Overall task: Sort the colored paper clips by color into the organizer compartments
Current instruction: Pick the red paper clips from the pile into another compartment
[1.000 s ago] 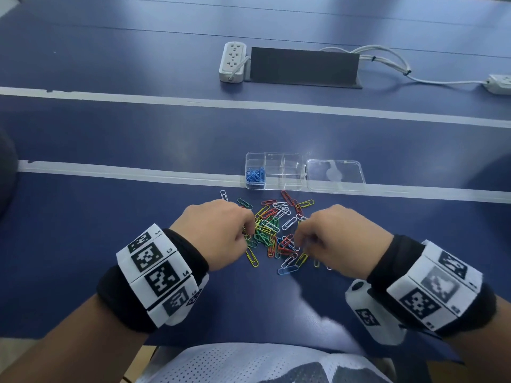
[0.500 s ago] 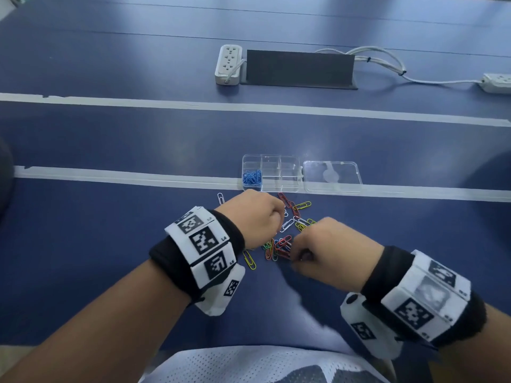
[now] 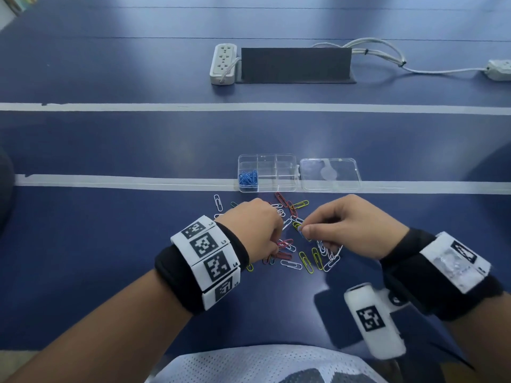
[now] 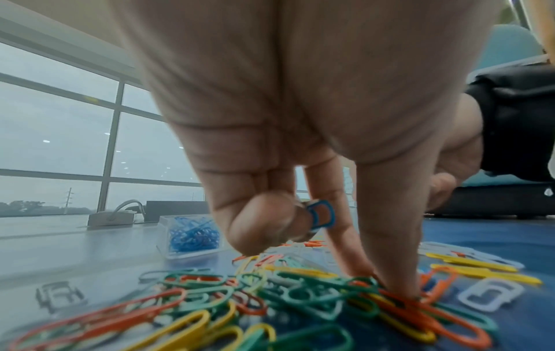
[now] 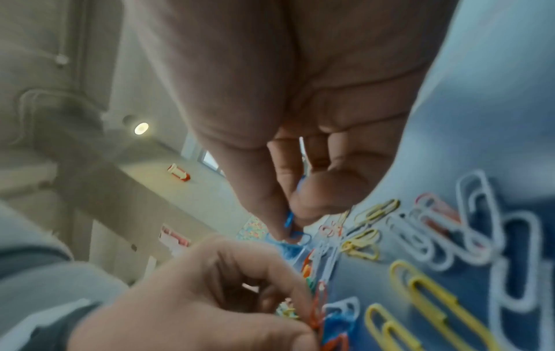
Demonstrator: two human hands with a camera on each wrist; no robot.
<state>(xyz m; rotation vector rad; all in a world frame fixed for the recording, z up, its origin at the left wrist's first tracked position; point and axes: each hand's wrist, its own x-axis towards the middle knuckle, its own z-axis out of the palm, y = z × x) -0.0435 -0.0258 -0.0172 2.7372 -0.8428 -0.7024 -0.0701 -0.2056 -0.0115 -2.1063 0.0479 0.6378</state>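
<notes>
Both hands down over the loose paper clip pile [image 3: 293, 236], just on the near side of the clear organizer [image 3: 267, 172] on the blue counter [image 3: 110, 244]. Left hand [image 3: 253, 229] with curled fingers [image 4: 261, 223] tucking a blue clip [image 4: 322, 215] against the palm, thumb and forefinger reaching straight down onto an orange clip [image 4: 420, 315] in the pile. Right hand [image 3: 354, 225] lifted a bit above the pile, thumb and forefinger pinching another blue paper clip [image 5: 289, 220]. Sorted blue clips [image 3: 248, 178] sitting in the organizer's near-left compartment. Open lid [image 3: 330, 174] lying flat, hinged to the organizer's right side. White power strip [image 3: 223, 63] and a dark panel [image 3: 296, 64] well beyond the organizer.
</notes>
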